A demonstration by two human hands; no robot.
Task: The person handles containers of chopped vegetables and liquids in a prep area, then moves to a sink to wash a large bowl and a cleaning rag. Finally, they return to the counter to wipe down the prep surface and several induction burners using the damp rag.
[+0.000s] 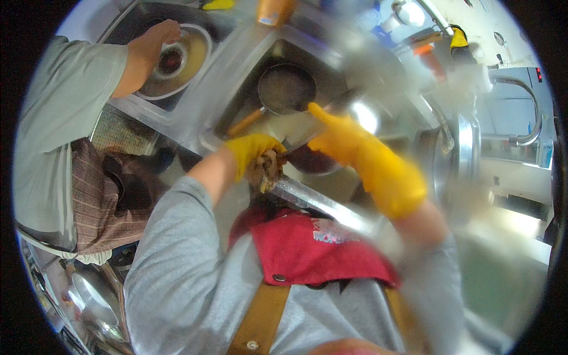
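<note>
My left hand (pixel 255 153), in a yellow rubber glove, grips a crumpled brownish cloth or scourer (pixel 266 171) near the sink's front edge. Opposite it, my right hand (pixel 337 137), also gloved in yellow, holds a thin-edged metal utensil (pixel 304 141) between thumb and fingers. That utensil slants down to my left hand; blur hides its full shape. Beyond both hands a dark round pan (pixel 287 88) with a wooden handle (pixel 246 122) lies in the sink basin (pixel 242 95). Under the utensil, a dark reddish round vessel (pixel 313 160) is partly covered.
At left, a co-worker's bare hand (pixel 162 33) reaches into a pale oval basin (pixel 202 55) in the neighbouring sink. An orange container (pixel 273 11) stands on the far ledge. Faucets (pixel 530 106) rise at right; the sink's metal front rim (pixel 324 204) runs before my apron.
</note>
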